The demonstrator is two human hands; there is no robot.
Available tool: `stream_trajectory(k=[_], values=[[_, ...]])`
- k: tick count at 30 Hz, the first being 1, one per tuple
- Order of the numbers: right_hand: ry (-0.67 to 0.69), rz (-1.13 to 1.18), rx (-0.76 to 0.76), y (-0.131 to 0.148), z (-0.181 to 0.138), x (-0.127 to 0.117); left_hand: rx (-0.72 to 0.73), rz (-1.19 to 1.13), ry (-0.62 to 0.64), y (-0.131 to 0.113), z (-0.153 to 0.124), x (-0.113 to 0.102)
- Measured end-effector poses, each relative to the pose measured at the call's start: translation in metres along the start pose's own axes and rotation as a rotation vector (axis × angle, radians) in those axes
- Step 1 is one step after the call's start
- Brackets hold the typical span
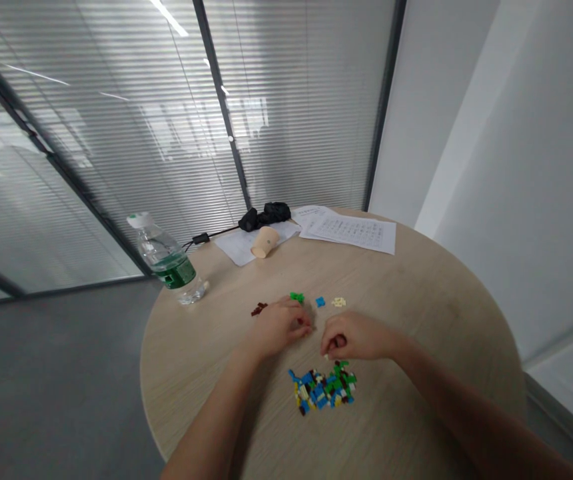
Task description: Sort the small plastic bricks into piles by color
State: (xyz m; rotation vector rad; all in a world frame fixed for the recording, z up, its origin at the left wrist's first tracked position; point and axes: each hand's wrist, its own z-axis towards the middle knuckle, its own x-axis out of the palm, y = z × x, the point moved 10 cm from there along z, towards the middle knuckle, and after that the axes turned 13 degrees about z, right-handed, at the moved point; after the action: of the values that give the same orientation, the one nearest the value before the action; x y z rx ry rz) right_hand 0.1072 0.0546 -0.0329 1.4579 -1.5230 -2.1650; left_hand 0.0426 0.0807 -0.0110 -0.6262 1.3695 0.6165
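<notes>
A mixed pile of small building bricks [322,388], in blue, green, yellow, white and dark brown, lies on the round table just below my hands. My right hand [356,335] is closed in a pinch over the pile's far side, with a tiny pale brick [326,357] showing at its fingertips. My left hand [284,325] rests on the table with curled fingers; whatever they hold is hidden. Beyond the hands sit small colour groups: dark brown bricks [259,309], green bricks [297,297], a blue cluster [320,301] and cream bricks [339,302].
A water bottle [169,261] stands near the table's left edge. At the back lie a paper cup [265,242] on its side, printed sheets [349,230] and a black bundle [266,216] with a cable. A glass wall with blinds rises behind the round wooden table [416,293].
</notes>
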Motion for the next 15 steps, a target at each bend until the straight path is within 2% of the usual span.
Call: stream_trajectory(k=[6,9,11,15], values=[[-0.023,-0.007,0.071,-0.002,-0.001,-0.001,-0.022,-0.005,0.016,-0.001,-0.001,-0.001],[-0.069,-0.003,0.07,-0.004,-0.003,-0.01,-0.029,-0.003,0.039,-0.001,-0.001,-0.001],[-0.148,-0.011,0.084,-0.009,-0.005,-0.025,-0.036,-0.006,0.038,-0.001,0.0,-0.003],[-0.418,-0.119,0.149,-0.022,-0.016,-0.067,-0.028,-0.027,0.038,-0.003,0.0,-0.004]])
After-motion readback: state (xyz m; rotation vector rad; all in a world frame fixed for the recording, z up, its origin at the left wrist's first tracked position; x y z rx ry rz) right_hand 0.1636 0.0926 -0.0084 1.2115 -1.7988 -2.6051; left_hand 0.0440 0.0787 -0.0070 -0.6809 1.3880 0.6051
